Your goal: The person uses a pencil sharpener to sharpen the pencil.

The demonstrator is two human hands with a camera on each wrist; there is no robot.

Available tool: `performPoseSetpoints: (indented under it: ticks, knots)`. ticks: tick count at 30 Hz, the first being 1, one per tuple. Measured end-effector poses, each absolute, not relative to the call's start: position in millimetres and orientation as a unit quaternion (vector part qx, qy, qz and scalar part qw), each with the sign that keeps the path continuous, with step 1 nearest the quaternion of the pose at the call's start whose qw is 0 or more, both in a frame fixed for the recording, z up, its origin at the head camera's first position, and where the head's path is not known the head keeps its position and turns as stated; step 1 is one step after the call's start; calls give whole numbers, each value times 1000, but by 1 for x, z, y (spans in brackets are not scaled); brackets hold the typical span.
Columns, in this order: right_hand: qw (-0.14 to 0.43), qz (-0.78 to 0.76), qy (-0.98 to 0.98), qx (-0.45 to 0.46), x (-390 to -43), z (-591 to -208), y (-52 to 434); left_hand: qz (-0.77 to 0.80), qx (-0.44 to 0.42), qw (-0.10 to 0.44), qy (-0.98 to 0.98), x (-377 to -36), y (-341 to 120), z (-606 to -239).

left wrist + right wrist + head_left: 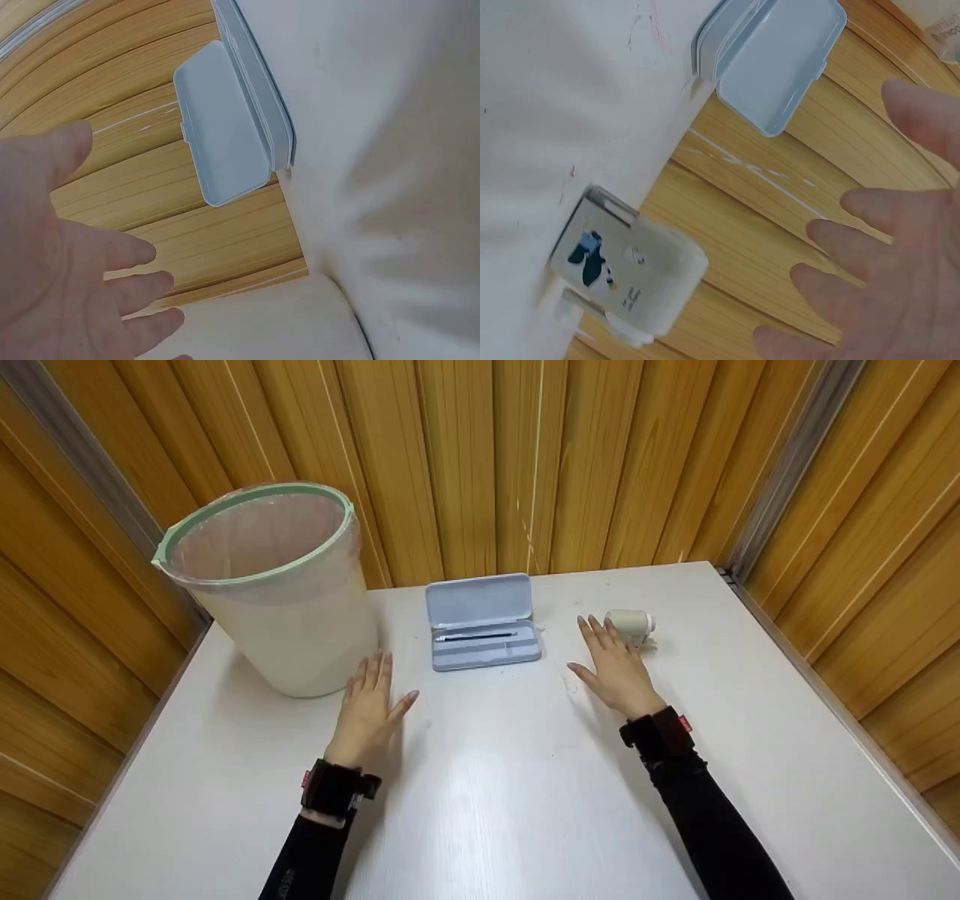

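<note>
A light blue pencil case [486,660] lies with its lid [480,601] raised at the middle back of the table. Inside, a dark pen with a clear end [477,637] lies along the rear compartment. My left hand [367,712] is held out with straight fingers beside the bin, thumb spread, nothing in it. Fingers apart, my right hand [616,671] is nearest a small cream-coloured device [630,262], which looks like a crank pencil sharpener with a cartoon print. In the head view the right fingertips overlap its left end [630,622].
A tall whitish bin [300,637] with a green rim and clear liner stands at the back left. Wood-patterned panels [465,472] enclose the white table [487,780] at the back and sides. Small marks dot the tabletop near the right hand.
</note>
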State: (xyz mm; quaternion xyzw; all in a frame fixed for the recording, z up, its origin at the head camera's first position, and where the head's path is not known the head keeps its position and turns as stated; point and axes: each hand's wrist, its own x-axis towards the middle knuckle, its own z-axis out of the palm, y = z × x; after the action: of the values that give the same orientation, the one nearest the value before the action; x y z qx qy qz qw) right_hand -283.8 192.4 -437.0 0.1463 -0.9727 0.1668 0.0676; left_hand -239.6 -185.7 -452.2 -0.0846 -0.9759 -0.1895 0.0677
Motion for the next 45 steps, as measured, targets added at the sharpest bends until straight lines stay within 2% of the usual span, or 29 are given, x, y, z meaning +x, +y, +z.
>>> performPoseSetpoints:
  ticks: [6, 11, 16, 22, 32, 45]
  knots:
    - [125, 240, -951, 151, -302, -437, 180, -266, -120, 66, -954, -259, -176, -449]
    - [141, 270, -943, 134, -324, -437, 167, -273, -131, 92, -949, -282, -166, -443]
    - [124, 277, -946, 115, -344, -445, 156, -241, -122, 85, -959, -304, -156, -444]
    - [85, 274, -953, 96, -364, -458, 146, -219, -70, 64, -971, -325, -144, -447]
    - [35, 257, -964, 60, -380, -474, 130, -209, -6, 44, -977, -345, -128, -453]
    - [53, 236, -970, 28, -386, -475, 115, -189, 40, 22, -981, -361, -117, -465]
